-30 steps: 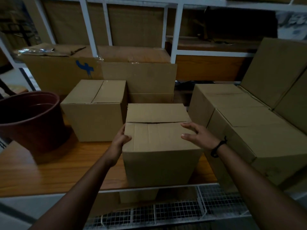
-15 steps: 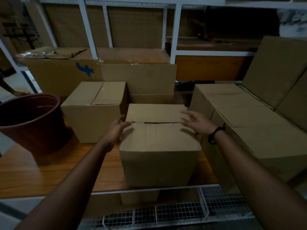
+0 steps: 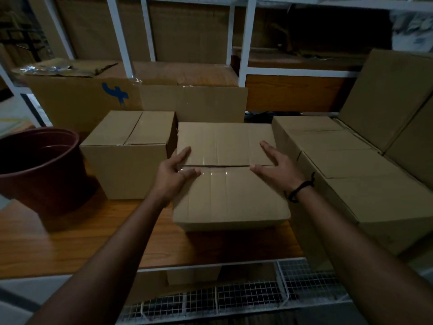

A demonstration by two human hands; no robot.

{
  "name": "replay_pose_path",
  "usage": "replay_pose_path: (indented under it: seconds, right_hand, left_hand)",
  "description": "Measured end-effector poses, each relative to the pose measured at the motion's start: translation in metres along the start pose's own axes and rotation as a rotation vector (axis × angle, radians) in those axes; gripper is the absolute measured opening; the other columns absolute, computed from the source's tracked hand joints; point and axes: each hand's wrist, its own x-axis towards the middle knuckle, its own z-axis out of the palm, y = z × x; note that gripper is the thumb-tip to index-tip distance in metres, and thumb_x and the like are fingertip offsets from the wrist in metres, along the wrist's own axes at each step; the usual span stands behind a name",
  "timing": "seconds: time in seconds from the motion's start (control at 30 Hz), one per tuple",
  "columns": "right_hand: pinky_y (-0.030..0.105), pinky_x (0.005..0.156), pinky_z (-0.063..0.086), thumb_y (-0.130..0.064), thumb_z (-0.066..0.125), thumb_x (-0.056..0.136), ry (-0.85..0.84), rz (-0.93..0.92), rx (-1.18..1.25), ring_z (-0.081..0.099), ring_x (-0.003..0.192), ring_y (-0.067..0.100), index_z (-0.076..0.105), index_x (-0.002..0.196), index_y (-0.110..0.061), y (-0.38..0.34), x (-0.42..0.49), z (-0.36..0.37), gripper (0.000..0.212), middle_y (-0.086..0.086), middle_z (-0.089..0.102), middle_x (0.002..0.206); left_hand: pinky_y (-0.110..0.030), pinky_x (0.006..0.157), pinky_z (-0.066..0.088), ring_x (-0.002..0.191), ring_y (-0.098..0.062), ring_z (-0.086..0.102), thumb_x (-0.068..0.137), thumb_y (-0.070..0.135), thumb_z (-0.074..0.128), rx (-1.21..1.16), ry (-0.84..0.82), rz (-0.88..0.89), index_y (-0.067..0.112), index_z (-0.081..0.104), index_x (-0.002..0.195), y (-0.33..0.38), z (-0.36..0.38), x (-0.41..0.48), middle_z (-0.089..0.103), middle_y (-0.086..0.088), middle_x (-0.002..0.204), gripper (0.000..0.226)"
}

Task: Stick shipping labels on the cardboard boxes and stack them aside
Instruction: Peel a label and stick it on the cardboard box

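A plain cardboard box (image 3: 229, 198) stands on the wooden table (image 3: 70, 242) straight in front of me, its two top flaps meeting in a seam. My left hand (image 3: 174, 174) lies flat on the left end of that seam with straight fingers. My right hand (image 3: 277, 164), with a black band at the wrist, rests flat on the right end. No label shows on the box top. A second closed box (image 3: 131, 153) stands just to the left.
A dark red plastic pot (image 3: 39, 170) sits at the table's left. Several closed boxes (image 3: 351, 174) are packed together on the right. A large box with a blue mark (image 3: 89, 99) and white shelf posts (image 3: 246, 43) stand behind. Wire mesh (image 3: 234, 299) lies below the table edge.
Both hands moved from the box's near side edges up to the top seam and now lie flat on the flaps. The view has tilted to look more onto the box top.
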Motion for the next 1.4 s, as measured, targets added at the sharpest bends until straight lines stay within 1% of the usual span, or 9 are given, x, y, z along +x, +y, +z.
replay_pose_path:
  seconds: [0.23,0.4,0.57,0.7,0.87,1.03,1.17,1.3,1.4]
  right_hand:
    - [0.029,0.103,0.032,-0.046,0.075,0.078,0.155,-0.084,-0.132,0.037,0.137,0.019,0.027,0.146,-0.049,0.013,-0.038,0.007,0.083,-0.003,0.038,0.151]
    - [0.051,0.107,0.038,-0.051,0.075,0.075,0.176,-0.101,-0.145,0.035,0.138,0.026,0.006,0.142,-0.062,0.022,-0.055,0.01,0.097,-0.001,0.032,0.155]
    - [0.048,0.112,0.026,-0.047,0.087,0.058,0.059,-0.114,-0.194,0.022,0.144,0.025,-0.02,0.139,-0.058,0.0,-0.042,-0.005,0.135,0.002,0.014,0.16]
    - [0.054,0.115,0.025,-0.06,0.084,0.047,0.026,-0.095,-0.25,0.018,0.146,0.026,-0.033,0.133,-0.059,-0.006,-0.033,-0.005,0.145,-0.002,0.005,0.162]
    - [0.057,0.107,0.038,-0.051,0.077,0.073,0.136,0.048,-0.008,0.034,0.14,0.027,-0.006,0.148,-0.05,-0.019,-0.012,-0.03,0.112,0.0,0.022,0.16]
    - [0.033,0.087,0.049,-0.04,0.079,0.076,0.153,-0.026,-0.111,0.05,0.108,0.013,0.046,0.131,-0.038,-0.032,-0.009,-0.036,0.064,-0.007,0.05,0.129]
    - [0.027,0.08,0.05,-0.028,0.081,0.075,0.253,-0.094,-0.064,0.049,0.109,0.013,0.049,0.128,-0.028,-0.014,-0.029,-0.019,0.061,-0.009,0.046,0.122]
    - [0.049,0.094,0.052,-0.027,0.081,0.074,0.276,-0.038,0.005,0.048,0.125,0.024,0.048,0.128,-0.031,0.026,-0.05,0.016,0.063,0.004,0.049,0.138]
    - [0.048,0.097,0.05,-0.026,0.083,0.073,0.297,-0.053,-0.025,0.051,0.122,0.025,0.052,0.127,-0.024,0.043,-0.06,0.03,0.062,0.007,0.055,0.132]
  left_hand:
    - [-0.051,0.106,0.045,0.139,-0.022,0.038,0.07,0.047,0.078,0.039,-0.007,0.122,0.059,0.05,0.13,-0.026,0.008,-0.036,0.029,-0.002,0.158,0.067]
    - [-0.05,0.101,0.048,0.134,-0.017,0.041,0.07,0.05,0.076,0.071,0.019,0.168,0.052,0.037,0.14,-0.025,0.011,-0.047,0.034,0.006,0.151,0.081]
    - [-0.036,0.097,0.046,0.127,-0.009,0.039,0.079,0.033,0.078,-0.088,0.105,0.066,0.041,0.017,0.153,0.02,0.007,-0.014,0.034,0.008,0.148,0.096]
    - [-0.037,0.078,0.05,0.109,-0.014,0.052,0.08,0.023,0.078,-0.066,0.005,-0.106,0.037,0.032,0.15,0.048,-0.002,0.022,0.047,0.002,0.135,0.085]
    - [-0.037,0.073,0.055,0.108,-0.019,0.057,0.075,0.013,0.081,-0.096,0.027,-0.043,0.031,0.05,0.13,0.039,-0.001,0.018,0.055,0.007,0.114,0.066]
    - [-0.028,0.066,0.057,0.102,-0.012,0.058,0.075,0.009,0.081,-0.09,0.067,0.115,0.027,0.05,0.125,0.042,0.003,-0.001,0.053,0.011,0.113,0.062]
    - [-0.032,0.074,0.06,0.107,-0.014,0.06,0.072,0.006,0.083,-0.069,0.072,0.163,0.024,0.049,0.121,0.022,0.001,-0.021,0.054,0.005,0.123,0.062]
    - [-0.02,0.07,0.057,0.101,-0.005,0.059,0.074,-0.005,0.077,-0.058,0.074,0.137,0.02,0.046,0.119,-0.005,0.007,-0.042,0.054,0.016,0.114,0.06]
    - [-0.029,0.076,0.06,0.112,-0.016,0.059,0.074,-0.002,0.078,-0.043,0.053,0.112,0.027,0.047,0.116,-0.032,0.004,-0.052,0.055,0.011,0.123,0.06]
